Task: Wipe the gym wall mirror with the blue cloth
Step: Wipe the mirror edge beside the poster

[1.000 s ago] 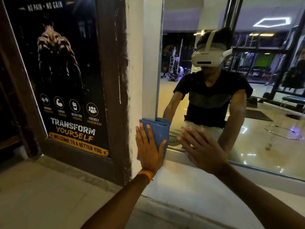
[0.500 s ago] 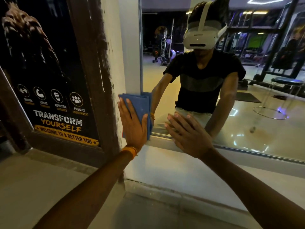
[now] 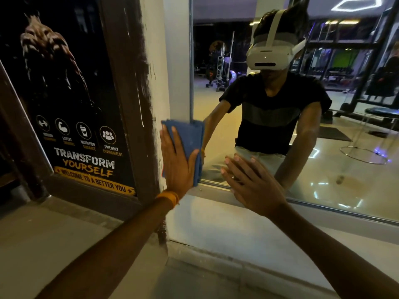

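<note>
The wall mirror [image 3: 345,158] fills the right half of the view and reflects a person with a white headset. A folded blue cloth [image 3: 190,137] lies flat over the mirror's lower left corner and the white frame strip beside it. My left hand [image 3: 178,167], with an orange band at the wrist, presses the cloth against the surface with its fingers spread. My right hand [image 3: 250,182] rests flat and bare on the glass near the mirror's bottom edge, to the right of the cloth.
A dark-framed gym poster [image 3: 71,117] reading "TRANSFORM YOURSELF" hangs left of the mirror. A white ledge [image 3: 226,225] runs below the mirror, above a grey floor [image 3: 43,238]. Gym racks and a stool appear only as reflections.
The cloth under my left hand has stayed at the mirror's lower left corner. The view has shifted slightly. My right hand remains flat on the glass.
</note>
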